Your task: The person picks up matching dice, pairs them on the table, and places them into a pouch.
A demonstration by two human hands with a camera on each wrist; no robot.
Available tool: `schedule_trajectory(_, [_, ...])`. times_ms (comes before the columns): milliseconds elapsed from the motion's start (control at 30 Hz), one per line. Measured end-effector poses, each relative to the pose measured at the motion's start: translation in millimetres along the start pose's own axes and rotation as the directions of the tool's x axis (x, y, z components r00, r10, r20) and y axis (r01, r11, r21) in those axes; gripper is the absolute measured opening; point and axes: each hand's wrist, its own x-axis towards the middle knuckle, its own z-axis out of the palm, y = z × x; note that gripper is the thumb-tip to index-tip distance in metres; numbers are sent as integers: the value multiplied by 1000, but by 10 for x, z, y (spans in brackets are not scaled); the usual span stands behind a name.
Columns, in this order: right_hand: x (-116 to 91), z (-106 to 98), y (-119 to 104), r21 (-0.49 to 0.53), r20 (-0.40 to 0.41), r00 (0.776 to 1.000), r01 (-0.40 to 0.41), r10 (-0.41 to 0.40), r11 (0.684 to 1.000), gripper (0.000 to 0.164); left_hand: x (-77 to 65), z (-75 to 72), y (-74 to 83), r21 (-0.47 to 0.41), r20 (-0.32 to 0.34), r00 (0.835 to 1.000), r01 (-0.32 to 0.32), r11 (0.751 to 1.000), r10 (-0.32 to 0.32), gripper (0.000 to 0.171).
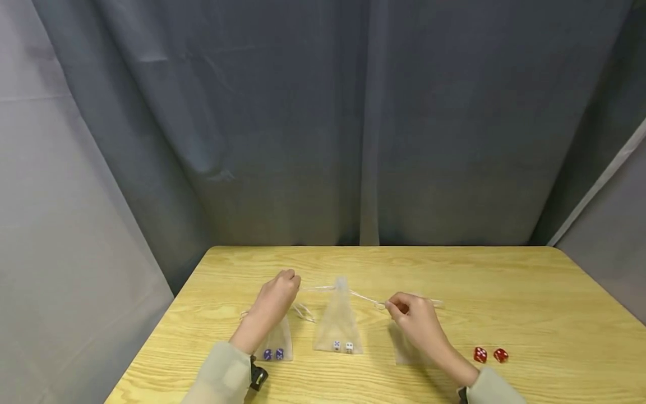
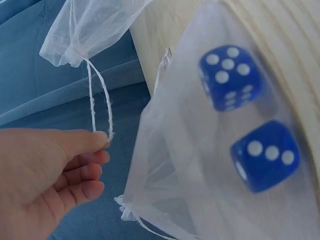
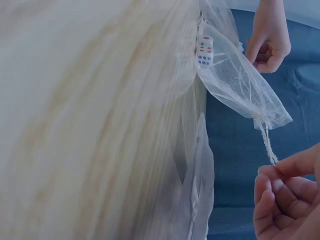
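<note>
A sheer white drawstring bag [image 1: 337, 317] stands in the middle of the table, its neck gathered, with two white dice [image 1: 349, 348] at its bottom. My left hand [image 1: 277, 294] pinches one drawstring loop [image 2: 107, 102] between thumb and fingertips, pulled out to the left. On the other side, my right hand [image 1: 416, 321] pinches the opposite drawstring [image 3: 268, 145]. Both cords stretch away from the bag's neck. Below my left forearm lies another sheer bag [image 1: 284, 336] holding two blue dice [image 2: 265, 156]. A third sheer bag [image 1: 404, 349] is partly hidden under my right hand.
Two red dice [image 1: 480, 354] [image 1: 501, 355] lie loose on the wooden table [image 1: 555, 303], right of my right hand. A loose white cord [image 1: 304, 312] lies near the left bag. Behind the table's far edge hangs a dark grey curtain [image 1: 282, 140].
</note>
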Motion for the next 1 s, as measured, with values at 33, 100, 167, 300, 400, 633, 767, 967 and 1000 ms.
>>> schedule_trajectory(33, [2,2,6,-4,5,1000,7,-7,1000,10,-1,-2,1,12,9,1000,-8,1000,8,7])
schedule_trajectory(100, [7,7,18,-18,17,1000,22,-21,1000,10,-7,-10,0,47,25,999,-30,998,29,7])
schedule_trajectory(167, [10,15,32,-32,36,999,29,-28,999,10,-17,-20,-1,75,40,998,-57,996,54,8])
schedule_trajectory(300, [21,28,52,-52,73,997,26,-22,998,10,-34,-25,-2,89,74,994,-87,992,80,8])
schedule_trajectory(400, [35,41,56,-57,81,996,26,-21,998,10,-45,-6,-6,88,78,994,-87,992,80,8])
schedule_trajectory(633, [53,83,64,-62,85,996,43,-37,997,9,-62,0,-23,75,35,996,-80,994,77,8])
schedule_trajectory(767, [57,93,67,-61,80,996,49,-44,997,8,-56,-16,-27,4,29,999,-44,999,44,10])
schedule_trajectory(967, [55,63,63,-49,47,998,32,-30,998,5,-47,-32,10,-155,19,999,-23,988,26,8])
schedule_trajectory(1000, [49,52,66,-49,37,999,31,-29,998,4,-41,-35,27,-199,19,999,-22,980,27,7])
